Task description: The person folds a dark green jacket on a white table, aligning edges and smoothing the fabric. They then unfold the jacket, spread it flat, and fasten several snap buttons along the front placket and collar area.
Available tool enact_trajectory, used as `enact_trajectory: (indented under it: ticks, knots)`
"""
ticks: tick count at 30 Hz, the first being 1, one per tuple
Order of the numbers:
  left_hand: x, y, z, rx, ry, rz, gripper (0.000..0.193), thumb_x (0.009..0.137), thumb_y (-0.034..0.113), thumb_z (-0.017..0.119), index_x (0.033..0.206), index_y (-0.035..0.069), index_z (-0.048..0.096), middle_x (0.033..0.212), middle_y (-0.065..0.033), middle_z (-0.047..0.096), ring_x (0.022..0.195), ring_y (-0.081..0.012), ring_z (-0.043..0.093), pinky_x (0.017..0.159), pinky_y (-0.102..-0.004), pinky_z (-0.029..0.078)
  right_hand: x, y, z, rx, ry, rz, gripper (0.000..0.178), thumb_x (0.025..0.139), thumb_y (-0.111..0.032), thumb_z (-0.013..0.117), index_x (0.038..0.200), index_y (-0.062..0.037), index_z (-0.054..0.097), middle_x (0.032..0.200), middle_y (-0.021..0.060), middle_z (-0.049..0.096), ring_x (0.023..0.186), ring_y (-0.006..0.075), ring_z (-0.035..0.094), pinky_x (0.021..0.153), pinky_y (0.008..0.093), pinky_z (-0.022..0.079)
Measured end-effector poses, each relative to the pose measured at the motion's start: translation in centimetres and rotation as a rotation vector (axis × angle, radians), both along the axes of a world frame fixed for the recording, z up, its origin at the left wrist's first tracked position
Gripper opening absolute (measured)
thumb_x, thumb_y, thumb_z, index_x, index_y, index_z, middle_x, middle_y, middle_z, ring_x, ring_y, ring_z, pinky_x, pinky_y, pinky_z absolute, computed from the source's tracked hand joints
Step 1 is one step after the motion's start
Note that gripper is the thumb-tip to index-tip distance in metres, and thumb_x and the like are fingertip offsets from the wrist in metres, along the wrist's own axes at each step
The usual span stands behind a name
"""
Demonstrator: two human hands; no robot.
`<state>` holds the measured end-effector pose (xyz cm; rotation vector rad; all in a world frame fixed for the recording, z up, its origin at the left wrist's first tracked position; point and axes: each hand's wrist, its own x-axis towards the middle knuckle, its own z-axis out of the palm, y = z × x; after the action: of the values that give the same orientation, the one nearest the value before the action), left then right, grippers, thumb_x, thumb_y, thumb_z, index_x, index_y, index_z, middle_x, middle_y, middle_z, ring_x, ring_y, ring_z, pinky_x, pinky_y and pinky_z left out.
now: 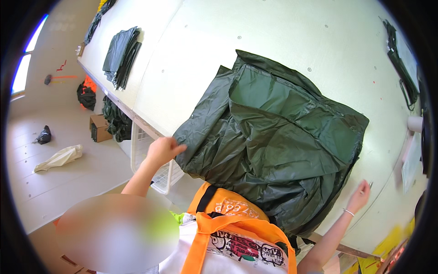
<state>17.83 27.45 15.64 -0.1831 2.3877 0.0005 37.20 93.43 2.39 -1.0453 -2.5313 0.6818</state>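
A large piece of dark green, shiny waterproof fabric [273, 132], sewn like a garment, lies rumpled on the white table [200, 41]. Its near edge hangs over the table's front. My left hand [163, 150] is closed at the fabric's left edge, thumb lying against it. To the right of the fabric and apart from it, my right hand [359, 195] is closed, with a small metallic tip showing beyond its fingers. What that small thing is cannot be made out.
A folded dark green stack [122, 57] lies at the table's far left. Dark strips [401, 66] lie along the right edge. Below the left edge stand a white plastic basket [166, 178] and a cardboard box [100, 128]. A pale cloth [59, 157] lies on the floor.
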Motion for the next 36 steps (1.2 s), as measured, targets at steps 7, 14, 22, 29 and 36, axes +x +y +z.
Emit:
enact_trajectory:
  ticks: [7, 14, 22, 29, 36]
  knots:
    - [-4.7, 11.3, -8.1, 1.064, 0.311, 0.522, 0.05, 0.088, 0.032, 0.066, 0.121, -0.004, 0.057, 0.081, -0.0014, 0.061, 0.072, -0.0072, 0.054, 0.064, -0.0239, 0.045, -6.2, -14.4, 2.2, -0.9, -0.023, -0.249, 0.04, 0.086, -0.043, 0.068, 0.09, -0.0033, 0.063, 0.072, 0.0001, 0.059, 0.062, 0.0063, 0.053, 0.054, 0.0207, 0.042]
    - [-6.4, 18.3, -7.7, 1.647, 0.599, 0.838, 0.027, 0.086, 0.009, 0.063, 0.11, -0.003, 0.062, 0.076, 0.0025, 0.062, 0.06, -0.0078, 0.051, 0.057, -0.022, 0.043, -13.4, -20.4, 6.7, -0.565, 0.487, 0.052, 0.031, 0.087, -0.006, 0.064, 0.116, 0.0033, 0.058, 0.105, 0.008, 0.065, 0.091, 0.0151, 0.06, 0.085, 0.0284, 0.047]
    - [-3.0, 23.6, -8.9, 0.926, 0.681, -0.786, 0.051, 0.071, 0.012, 0.065, 0.122, 0.011, 0.06, 0.074, -0.0065, 0.052, 0.064, -0.0231, 0.058, 0.055, -0.0347, 0.048, -14.8, -26.1, 5.6, -0.026, -0.248, 0.819, 0.034, 0.071, -0.008, 0.064, 0.105, -0.0077, 0.064, 0.087, 0.0086, 0.053, 0.076, 0.0298, 0.059, 0.065, 0.0388, 0.05]
    - [-3.7, 22.4, -11.9, 0.772, 0.587, -0.909, 0.049, 0.076, 0.015, 0.062, 0.124, 0.007, 0.058, 0.076, -0.0065, 0.051, 0.066, -0.0217, 0.058, 0.056, -0.0334, 0.048, -10.5, -24.9, 7.7, -0.045, -0.229, 1.131, 0.063, 0.076, -0.026, 0.071, 0.132, -0.0067, 0.049, 0.127, 0.0126, 0.051, 0.123, 0.0304, 0.045, 0.105, 0.0436, 0.034]
    - [-3.5, 22.5, -11.8, 0.783, 0.589, -0.917, 0.05, 0.077, 0.015, 0.061, 0.127, 0.009, 0.056, 0.078, -0.007, 0.049, 0.07, -0.0231, 0.057, 0.06, -0.0344, 0.048, -9.7, -24.0, 5.0, 0.097, -0.28, 1.281, 0.055, 0.071, -0.031, 0.074, 0.119, -0.0098, 0.057, 0.129, 0.0083, 0.052, 0.117, 0.0264, 0.049, 0.098, 0.0388, 0.04]
